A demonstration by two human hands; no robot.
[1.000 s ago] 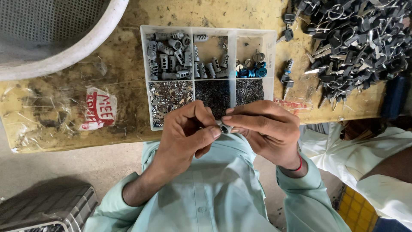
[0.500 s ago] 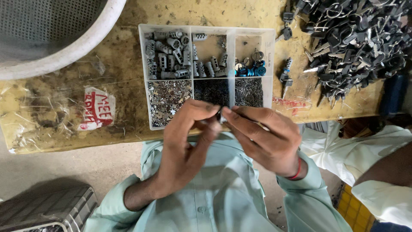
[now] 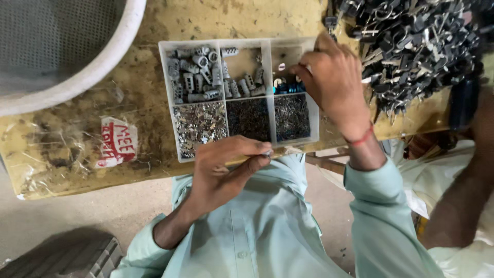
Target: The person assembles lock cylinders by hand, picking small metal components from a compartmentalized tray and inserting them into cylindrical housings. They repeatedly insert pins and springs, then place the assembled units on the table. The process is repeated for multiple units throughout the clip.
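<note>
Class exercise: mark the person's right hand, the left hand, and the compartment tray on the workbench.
right hand (image 3: pixel 333 77), head view, back of the hand, over the tray's right upper compartment.
left hand (image 3: pixel 226 172), head view, back of the hand.
compartment tray (image 3: pixel 168 98), head view, left wall.

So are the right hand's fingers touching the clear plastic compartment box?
Touching. The head view shows the right hand with fingertips dipped into the top right compartment of the clear plastic compartment box, overlapping its rim and contents.

workshop | worn workbench (image 3: pixel 154 20) | compartment tray (image 3: pixel 167 82) of small metal parts | key heap (image 3: pixel 417 46)
</note>
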